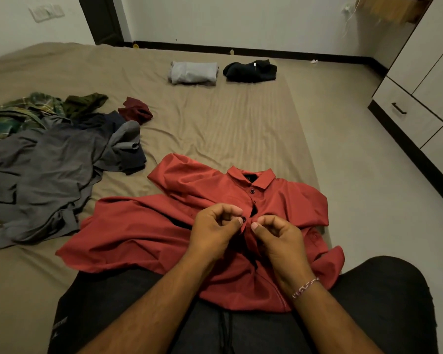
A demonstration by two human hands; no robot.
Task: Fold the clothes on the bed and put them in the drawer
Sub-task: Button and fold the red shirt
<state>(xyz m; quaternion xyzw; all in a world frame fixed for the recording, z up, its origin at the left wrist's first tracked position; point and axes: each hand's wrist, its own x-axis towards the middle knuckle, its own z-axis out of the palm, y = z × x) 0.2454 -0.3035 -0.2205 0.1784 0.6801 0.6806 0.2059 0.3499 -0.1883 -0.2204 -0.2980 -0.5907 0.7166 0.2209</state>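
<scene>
Both hands [248, 233] pinching the red shirt [143, 233] placket, collar beyond them.

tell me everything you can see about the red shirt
The red shirt is a collared, button-front shirt in smooth, slightly shiny fabric with dark buttons. It lies face up and rumpled, unfolded, at the near edge of the bed, collar pointing away, hem draped over the person's lap. The top buttons look fastened. The left hand and right hand pinch the placket at a button midway down.

Bare forearms, braided wrist thread [305, 287], dark trousers [384, 302]
</scene>
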